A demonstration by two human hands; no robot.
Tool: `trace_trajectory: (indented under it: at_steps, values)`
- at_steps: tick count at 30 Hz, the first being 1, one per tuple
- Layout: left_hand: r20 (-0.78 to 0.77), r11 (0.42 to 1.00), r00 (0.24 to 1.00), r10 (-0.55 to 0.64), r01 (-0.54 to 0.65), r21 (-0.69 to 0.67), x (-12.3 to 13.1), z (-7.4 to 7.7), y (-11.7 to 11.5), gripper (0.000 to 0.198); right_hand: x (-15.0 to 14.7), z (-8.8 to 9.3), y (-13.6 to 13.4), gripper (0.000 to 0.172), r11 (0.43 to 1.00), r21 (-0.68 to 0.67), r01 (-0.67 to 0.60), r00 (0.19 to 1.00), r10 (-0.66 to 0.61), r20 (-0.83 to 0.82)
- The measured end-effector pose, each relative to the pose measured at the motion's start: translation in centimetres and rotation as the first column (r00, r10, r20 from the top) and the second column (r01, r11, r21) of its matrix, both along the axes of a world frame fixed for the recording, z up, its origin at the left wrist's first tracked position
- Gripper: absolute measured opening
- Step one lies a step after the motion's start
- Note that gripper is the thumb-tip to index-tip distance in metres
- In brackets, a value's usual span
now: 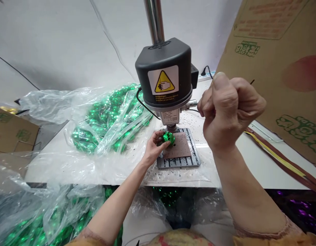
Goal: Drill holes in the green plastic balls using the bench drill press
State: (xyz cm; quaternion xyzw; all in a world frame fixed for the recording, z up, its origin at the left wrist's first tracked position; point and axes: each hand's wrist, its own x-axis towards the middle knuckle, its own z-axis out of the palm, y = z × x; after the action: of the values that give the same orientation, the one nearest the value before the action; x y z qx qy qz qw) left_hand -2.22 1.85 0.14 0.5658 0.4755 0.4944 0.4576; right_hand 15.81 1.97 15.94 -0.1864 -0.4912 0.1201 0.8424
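Note:
A shiny green faceted ball (168, 137) is pinched in the fingers of my left hand (155, 145), right under the chuck (171, 128) of a small bench drill press (164, 75). Whether the drill bit touches the ball cannot be seen. Beneath it lies a brown board (182, 147) on the slotted metal base (178, 164). My right hand (226, 109) is closed in a fist to the right of the drill head, around the feed lever, which is mostly hidden. The lever's metal hub (192, 104) shows beside the fingers.
Clear plastic bags with many green faceted balls (109, 116) lie left of the press, and more green balls (42, 222) are low at left. Dark shavings dot the white table (73, 167). Cardboard boxes (273, 68) stand at both sides. Brown and yellow straps (276, 153) lie at right.

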Motion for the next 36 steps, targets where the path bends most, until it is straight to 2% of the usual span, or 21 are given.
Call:
trace_trajectory:
  at_steps: [3,6,11,14,18,25,28,32,36]
  values:
    - [-0.081,0.998,0.997,-0.013,0.018,0.062,0.2,-0.4,0.0,0.052,0.0,-0.1,0.0,0.046,1.0,-0.02,0.013,1.0,-0.013,0.004]
    - [-0.095,0.993,0.994,-0.053,0.063,0.097,0.4,-0.8,0.1,0.057,0.0,-0.1,0.0,0.046,0.999,-0.034,0.021,1.0,-0.021,0.01]
    - [-0.128,0.985,0.987,-0.097,0.114,0.132,0.7,-0.9,-0.3,0.054,0.0,-0.2,0.1,0.045,0.999,-0.032,0.044,0.999,-0.043,0.03]
    - [-0.129,0.985,0.986,-0.105,0.122,0.126,1.1,-0.6,-0.7,0.052,0.0,-0.3,0.2,0.046,0.995,-0.039,0.097,0.994,-0.095,0.052]
    - [-0.095,0.992,0.993,-0.077,0.085,0.091,1.7,-0.3,-1.0,0.05,0.0,-0.4,0.1,0.046,0.994,-0.04,0.102,0.993,-0.1,0.058]
    - [-0.057,0.996,0.996,-0.066,0.069,0.057,2.4,0.0,-1.4,0.054,0.0,0.9,0.0,0.043,0.999,-0.03,-0.036,0.999,0.036,-0.006]
    - [-0.057,0.995,0.995,-0.081,0.084,0.048,2.6,0.0,-1.5,0.054,0.0,1.5,0.1,0.043,0.998,-0.034,-0.053,0.999,0.053,-0.009]
    - [-0.065,0.996,0.995,-0.073,0.076,0.052,2.5,-0.2,-1.3,0.055,0.0,1.0,0.2,0.046,0.999,-0.014,-0.036,0.999,0.036,-0.008]
    - [-0.082,0.994,0.992,-0.097,0.101,0.047,2.4,-0.5,-1.3,0.053,-0.3,-0.1,-0.1,0.047,0.998,-0.002,0.06,0.997,-0.061,-0.04]
